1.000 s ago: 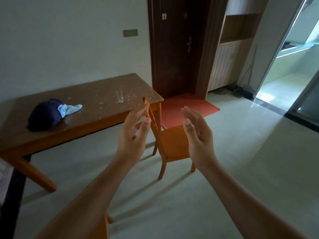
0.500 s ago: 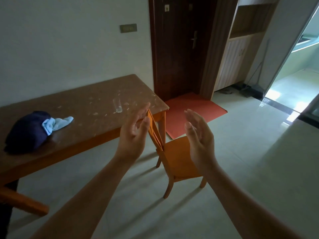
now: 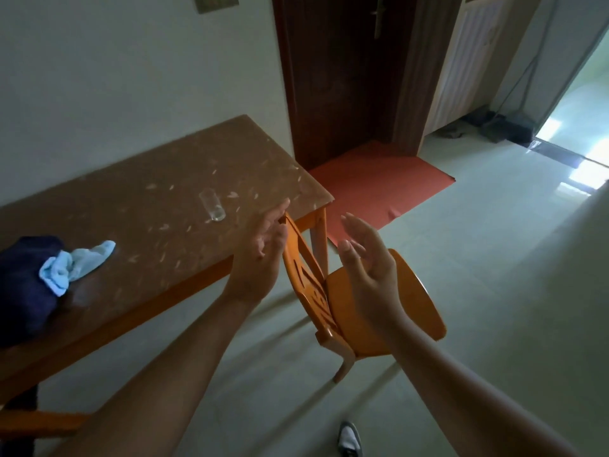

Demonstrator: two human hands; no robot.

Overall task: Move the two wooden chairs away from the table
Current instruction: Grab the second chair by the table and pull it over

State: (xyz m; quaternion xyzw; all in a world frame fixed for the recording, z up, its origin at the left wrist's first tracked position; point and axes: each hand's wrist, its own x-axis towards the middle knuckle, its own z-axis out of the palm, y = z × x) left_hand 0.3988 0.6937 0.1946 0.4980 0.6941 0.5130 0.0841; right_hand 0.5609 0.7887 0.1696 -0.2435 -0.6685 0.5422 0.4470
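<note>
Setting was a home, likely a dining or entry room. Pale tiled floor [image 3: 494, 291] and plain white wall [image 3: 115, 77]. Dark wooden door [image 3: 339, 70] with a red mat [image 3: 379, 183] at its foot. Worn wooden table [image 3: 158, 199] stood against the wall, a small orange wooden chair [image 3: 412, 291] near its corner. Bundled cloth [image 3: 29, 285] lay on the tabletop. Cupboard [image 3: 468, 57] stood beside the door.

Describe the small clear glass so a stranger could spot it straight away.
Find the long brown wooden table against the pale wall. Toward its right end, near the front edge and well right of the dark blue bundle with its light blue cloth, stands the small clear glass. It is the only transparent item there.
</note>
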